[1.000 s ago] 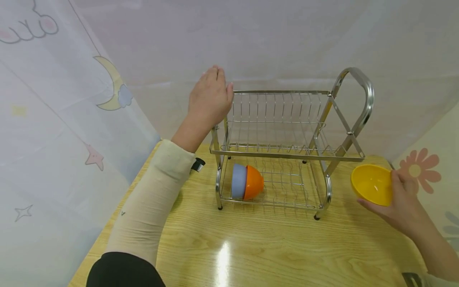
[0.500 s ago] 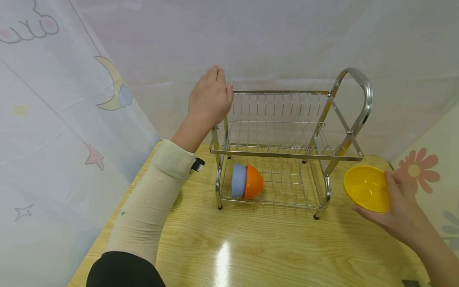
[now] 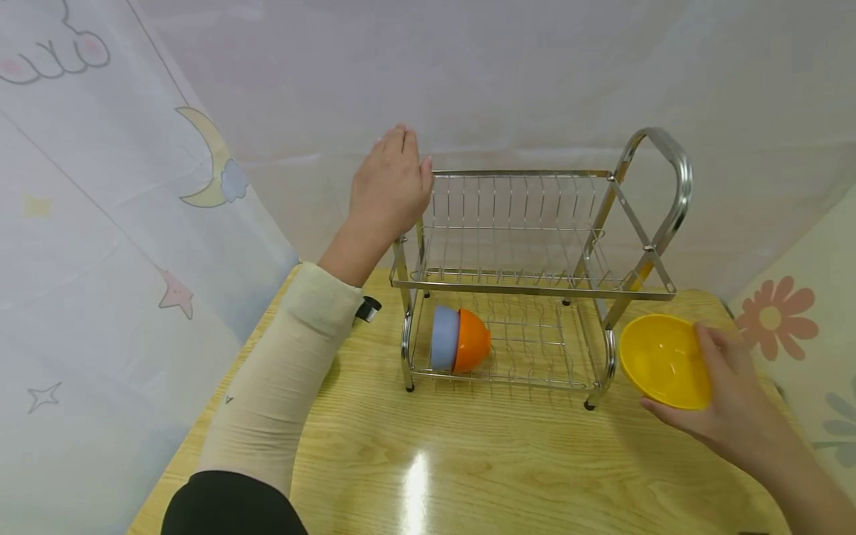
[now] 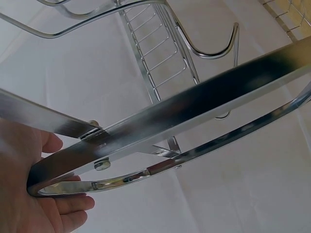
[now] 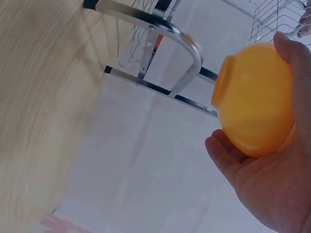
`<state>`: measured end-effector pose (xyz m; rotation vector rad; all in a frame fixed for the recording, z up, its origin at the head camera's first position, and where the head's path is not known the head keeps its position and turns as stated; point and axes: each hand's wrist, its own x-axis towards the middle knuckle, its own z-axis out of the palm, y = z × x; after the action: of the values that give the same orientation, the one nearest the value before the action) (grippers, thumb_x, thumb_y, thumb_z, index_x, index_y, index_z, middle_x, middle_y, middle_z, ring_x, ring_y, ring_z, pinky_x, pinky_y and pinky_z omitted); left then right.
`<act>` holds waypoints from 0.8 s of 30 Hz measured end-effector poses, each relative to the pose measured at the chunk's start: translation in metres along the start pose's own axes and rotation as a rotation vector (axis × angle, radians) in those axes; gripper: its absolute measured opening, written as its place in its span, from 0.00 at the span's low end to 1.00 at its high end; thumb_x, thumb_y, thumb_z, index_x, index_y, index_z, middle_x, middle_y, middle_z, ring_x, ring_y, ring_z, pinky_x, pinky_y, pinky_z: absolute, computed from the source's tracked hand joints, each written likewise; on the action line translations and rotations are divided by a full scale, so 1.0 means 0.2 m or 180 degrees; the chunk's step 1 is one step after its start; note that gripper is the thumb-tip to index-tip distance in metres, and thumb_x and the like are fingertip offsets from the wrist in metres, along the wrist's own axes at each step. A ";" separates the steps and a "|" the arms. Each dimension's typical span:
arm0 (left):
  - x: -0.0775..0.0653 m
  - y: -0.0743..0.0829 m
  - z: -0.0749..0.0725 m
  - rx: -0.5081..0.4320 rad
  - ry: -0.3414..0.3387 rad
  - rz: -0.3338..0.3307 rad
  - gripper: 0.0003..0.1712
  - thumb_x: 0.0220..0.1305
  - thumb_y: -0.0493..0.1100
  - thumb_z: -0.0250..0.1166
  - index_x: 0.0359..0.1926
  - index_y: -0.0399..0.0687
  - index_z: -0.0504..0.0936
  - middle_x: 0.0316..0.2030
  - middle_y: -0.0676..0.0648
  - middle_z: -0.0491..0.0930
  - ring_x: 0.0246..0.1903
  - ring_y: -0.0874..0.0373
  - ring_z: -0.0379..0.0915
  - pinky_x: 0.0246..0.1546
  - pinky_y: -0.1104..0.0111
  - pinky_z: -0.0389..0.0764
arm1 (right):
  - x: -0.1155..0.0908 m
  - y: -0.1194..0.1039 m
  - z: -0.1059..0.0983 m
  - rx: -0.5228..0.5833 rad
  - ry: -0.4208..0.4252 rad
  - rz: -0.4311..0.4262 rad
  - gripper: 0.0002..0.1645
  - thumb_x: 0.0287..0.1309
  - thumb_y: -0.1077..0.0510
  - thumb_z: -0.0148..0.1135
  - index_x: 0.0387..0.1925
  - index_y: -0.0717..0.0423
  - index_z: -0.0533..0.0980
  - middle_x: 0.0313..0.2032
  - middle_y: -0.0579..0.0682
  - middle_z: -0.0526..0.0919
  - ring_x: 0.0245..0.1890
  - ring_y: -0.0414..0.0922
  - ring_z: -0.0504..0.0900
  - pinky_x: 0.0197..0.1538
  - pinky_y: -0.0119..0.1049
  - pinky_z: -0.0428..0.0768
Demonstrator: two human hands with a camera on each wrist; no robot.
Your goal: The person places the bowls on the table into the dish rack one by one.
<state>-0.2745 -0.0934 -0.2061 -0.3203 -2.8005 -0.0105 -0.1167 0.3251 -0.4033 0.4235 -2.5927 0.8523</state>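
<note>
A two-tier metal dish rack (image 3: 528, 290) stands on the wooden table. My left hand (image 3: 390, 184) grips the top of its left side frame; in the left wrist view the fingers (image 4: 73, 204) curl round the chrome tube. Just right of the rack, my right hand (image 3: 735, 409) holds a yellow bowl (image 3: 662, 362) by its rim, tilted with the inside toward the head camera. The bowl's outside and foot show in the right wrist view. On the lower tier, at the left, a light blue bowl (image 3: 444, 339) and an orange bowl (image 3: 473, 342) stand on edge, side by side.
Bare wood of the table (image 3: 508, 461) lies in front of the rack. A pale curtain (image 3: 508, 82) hangs close behind and at both sides. A small black object (image 3: 368, 308) shows partly behind the left forearm.
My right hand has brought the yellow bowl leftward and slightly down in the head view, closer to the rack's right side. The left hand stays on the frame.
</note>
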 end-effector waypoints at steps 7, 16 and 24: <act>-0.01 -0.02 0.00 -0.0179 -0.0028 -0.0022 0.38 0.81 0.56 0.32 0.80 0.37 0.45 0.80 0.41 0.45 0.79 0.48 0.41 0.78 0.62 0.43 | -0.01 -0.08 0.04 0.0135 -0.0117 0.0027 0.79 0.28 0.56 0.90 0.78 0.67 0.49 0.65 0.74 0.57 0.54 0.70 0.62 0.45 0.07 0.53; -0.03 -0.07 0.04 -0.0536 0.0506 0.0085 0.34 0.80 0.56 0.42 0.75 0.40 0.57 0.68 0.40 0.60 0.66 0.45 0.56 0.64 0.55 0.68 | -0.01 -0.19 0.09 0.0075 -0.0328 0.0033 0.78 0.33 0.48 0.88 0.78 0.67 0.50 0.68 0.70 0.56 0.53 0.68 0.66 0.44 0.06 0.56; -0.07 -0.10 0.04 -0.0578 0.0551 0.0129 0.34 0.80 0.57 0.43 0.74 0.39 0.58 0.71 0.39 0.61 0.70 0.46 0.57 0.70 0.55 0.65 | 0.01 -0.29 0.16 -0.0028 -0.0488 -0.0085 0.77 0.37 0.43 0.86 0.79 0.65 0.49 0.68 0.66 0.58 0.53 0.64 0.72 0.46 0.16 0.70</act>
<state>-0.2689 -0.1149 -0.2177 -0.3992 -2.6254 -0.2715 -0.1031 0.2602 -0.3976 0.5392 -2.7225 0.8289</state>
